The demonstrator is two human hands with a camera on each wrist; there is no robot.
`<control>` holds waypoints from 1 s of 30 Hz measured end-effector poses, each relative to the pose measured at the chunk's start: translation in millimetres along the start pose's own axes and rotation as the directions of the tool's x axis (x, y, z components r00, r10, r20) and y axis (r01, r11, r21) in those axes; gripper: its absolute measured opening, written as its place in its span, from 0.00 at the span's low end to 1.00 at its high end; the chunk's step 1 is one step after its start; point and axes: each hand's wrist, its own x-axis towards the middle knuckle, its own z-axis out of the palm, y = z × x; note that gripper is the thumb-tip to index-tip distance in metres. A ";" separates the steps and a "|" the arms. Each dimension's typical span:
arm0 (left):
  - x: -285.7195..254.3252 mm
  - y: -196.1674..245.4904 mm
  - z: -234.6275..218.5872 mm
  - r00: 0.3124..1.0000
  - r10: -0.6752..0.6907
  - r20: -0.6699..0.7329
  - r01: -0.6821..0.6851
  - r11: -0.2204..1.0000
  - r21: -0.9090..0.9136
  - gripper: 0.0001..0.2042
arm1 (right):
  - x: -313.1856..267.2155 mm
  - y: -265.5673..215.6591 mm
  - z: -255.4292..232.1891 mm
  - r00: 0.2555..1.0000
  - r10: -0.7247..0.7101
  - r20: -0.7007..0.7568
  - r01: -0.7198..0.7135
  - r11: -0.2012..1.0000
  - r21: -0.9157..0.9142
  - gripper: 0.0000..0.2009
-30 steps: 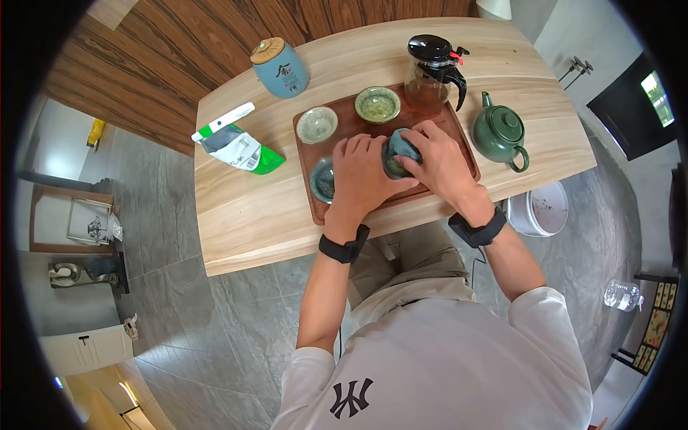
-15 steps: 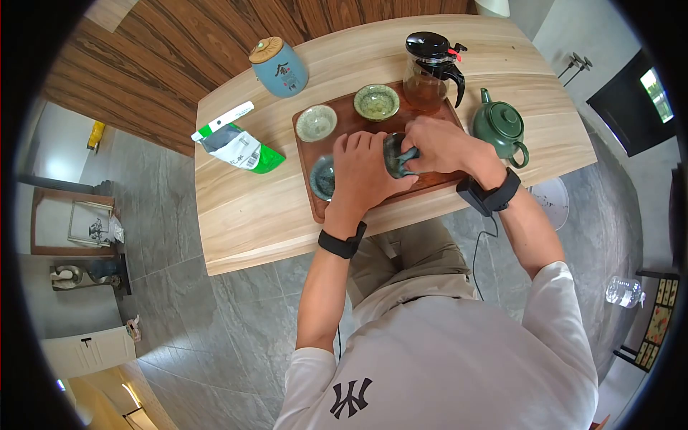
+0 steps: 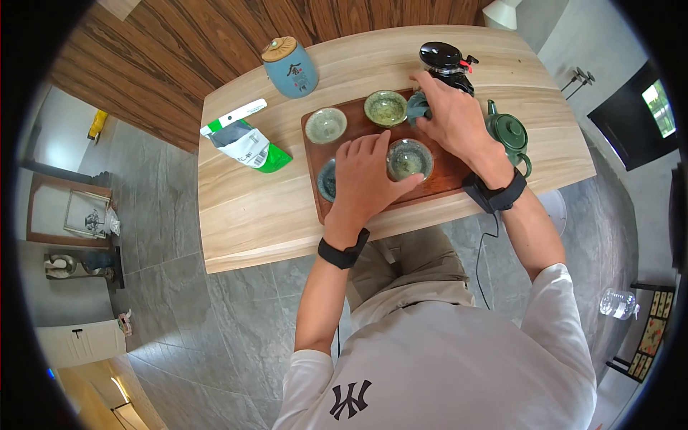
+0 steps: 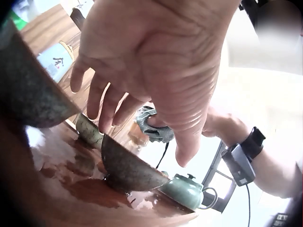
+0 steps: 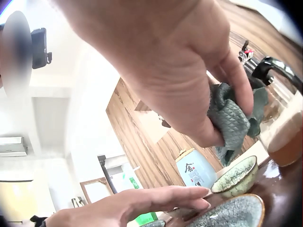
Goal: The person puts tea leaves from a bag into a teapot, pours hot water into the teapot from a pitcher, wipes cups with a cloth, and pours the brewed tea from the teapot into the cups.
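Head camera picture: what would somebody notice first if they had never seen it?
Probably the two hands over the dark wooden tray in the middle of the table. The right hand pinches a crumpled blue-green cloth near the glass pitcher, while the left hand lies open beside a speckled tea bowl. Next, the green teapot at the tray's right.

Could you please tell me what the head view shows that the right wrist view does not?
Only the head view shows the green teapot, the green-and-white packet and the whole wooden tray. Only the right wrist view shows the cloth's scaly texture and amber tea in the glass pitcher. Both show the right hand pinching the grey-green cloth, the left hand and the blue tea canister.
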 end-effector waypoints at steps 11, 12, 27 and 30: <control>26.0 -99.1 -38.7 0.918 -0.388 0.076 0.377 0.917 0.128 0.43 | 84.2 -37.3 96.0 0.990 0.067 -0.125 -0.006 0.900 0.436 0.15; 28.9 -105.9 -34.9 0.920 -0.387 0.071 0.375 0.917 0.132 0.43 | 85.0 -41.2 105.9 0.989 0.064 -0.130 0.000 0.899 0.438 0.15; 38.3 -116.2 -42.1 0.851 -0.463 0.249 0.438 0.886 0.153 0.62 | 102.5 -45.9 151.1 0.879 -0.320 0.354 0.073 0.823 0.563 0.14; 42.0 -115.4 -45.3 0.845 -0.438 0.307 0.405 0.899 0.168 0.60 | 111.8 -45.9 119.8 0.745 -0.377 0.550 0.068 0.864 0.499 0.13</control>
